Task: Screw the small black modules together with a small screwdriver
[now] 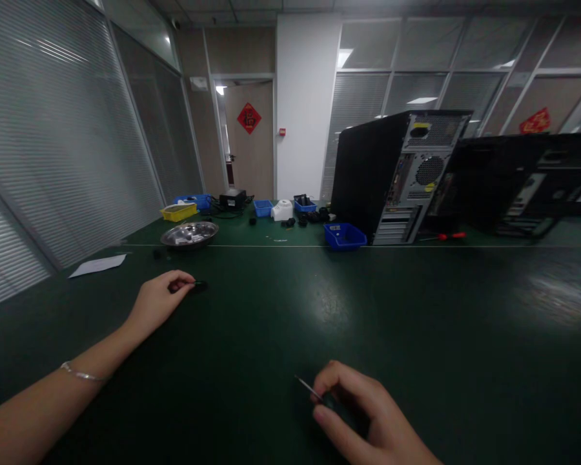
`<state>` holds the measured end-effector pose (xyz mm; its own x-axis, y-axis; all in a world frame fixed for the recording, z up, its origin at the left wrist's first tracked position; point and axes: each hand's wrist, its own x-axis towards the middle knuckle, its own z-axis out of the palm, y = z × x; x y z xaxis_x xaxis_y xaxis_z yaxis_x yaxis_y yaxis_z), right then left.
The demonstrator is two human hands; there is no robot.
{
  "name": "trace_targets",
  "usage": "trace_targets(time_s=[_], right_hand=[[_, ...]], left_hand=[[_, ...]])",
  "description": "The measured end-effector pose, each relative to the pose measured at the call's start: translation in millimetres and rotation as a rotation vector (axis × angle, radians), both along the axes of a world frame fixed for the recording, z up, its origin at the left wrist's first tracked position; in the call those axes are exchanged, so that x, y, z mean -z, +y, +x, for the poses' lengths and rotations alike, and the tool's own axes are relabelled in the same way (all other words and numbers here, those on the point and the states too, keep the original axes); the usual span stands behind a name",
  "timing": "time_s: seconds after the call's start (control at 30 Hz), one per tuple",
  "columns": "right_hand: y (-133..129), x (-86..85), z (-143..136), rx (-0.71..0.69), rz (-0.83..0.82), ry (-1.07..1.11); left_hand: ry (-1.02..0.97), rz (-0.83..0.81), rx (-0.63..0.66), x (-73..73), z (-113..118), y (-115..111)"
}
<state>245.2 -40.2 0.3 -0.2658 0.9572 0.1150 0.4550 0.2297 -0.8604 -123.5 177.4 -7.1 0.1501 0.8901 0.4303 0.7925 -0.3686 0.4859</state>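
Observation:
My left hand (162, 298) reaches out over the green table, its thumb and fingertips pinched on a small dark piece (201, 284). What kind of piece it is cannot be made out. Close to the front edge of the view, my right hand (361, 413) is curled round the dark handle of a screwdriver (310, 387). The thin metal shaft sticks out past the thumb and points up and to the left. A metal bowl (190, 235) with small white things in it stands beyond my left hand.
A blue bin (345, 237) sits beside a black computer tower (387, 174), with red-handled tools (451, 236) to its right. Farther back are a yellow tray (179, 212), small blue bins and a white housing (282, 210). White paper (97, 265) lies at the left.

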Motion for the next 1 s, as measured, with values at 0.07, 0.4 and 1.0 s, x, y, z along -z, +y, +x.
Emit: trace_targets(time_s=[0.07, 0.4, 1.0], right_hand=[[0.8, 1.8, 0.3, -0.004, 0.003, -0.003], [-0.8, 0.6, 1.4, -0.012, -0.013, 0.005], [-1.9, -2.3, 0.2, -0.005, 0.004, -0.037]], left_hand=[[0.003, 0.007, -0.001, -1.7, 1.3, -1.8], [0.011, -0.015, 0.037, -3.2, 1.9, -3.4], [0.094, -0.053, 0.175, -14.9, -4.9, -0.9]])
